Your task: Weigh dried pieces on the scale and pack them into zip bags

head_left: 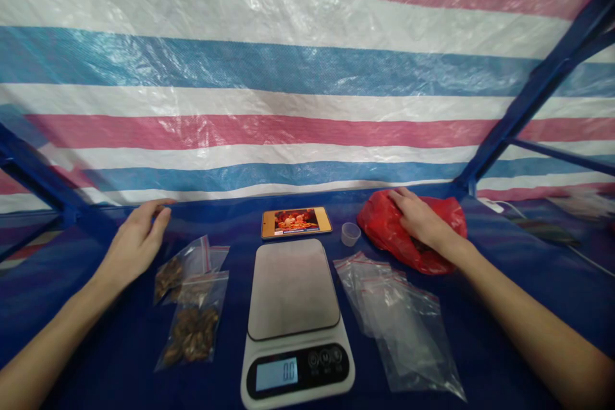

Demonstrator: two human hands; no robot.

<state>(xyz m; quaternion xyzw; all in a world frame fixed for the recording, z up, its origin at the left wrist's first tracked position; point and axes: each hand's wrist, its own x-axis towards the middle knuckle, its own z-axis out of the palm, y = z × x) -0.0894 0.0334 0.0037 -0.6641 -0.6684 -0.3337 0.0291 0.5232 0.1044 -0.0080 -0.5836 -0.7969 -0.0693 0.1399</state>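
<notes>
My left hand rests on the blue tabletop at the left, its fingers loosely stretched and holding nothing. Beside it lie zip-lock bags of brown dried pieces, perhaps mushrooms: a filled bag in front and another filled bag behind. At the right, my right hand grips a crumpled red plastic bag near its opening; some brown contents show under the wrist, and the fingertips are partly hidden. Between the hands sits a kitchen scale with a bare plate, its display reading 0.0.
Several clear zip-lock bags lie flat right of the scale. A small clear plastic cup and a phone playing a video are behind it. Blue metal frame bars flank the table, with striped sheeting behind.
</notes>
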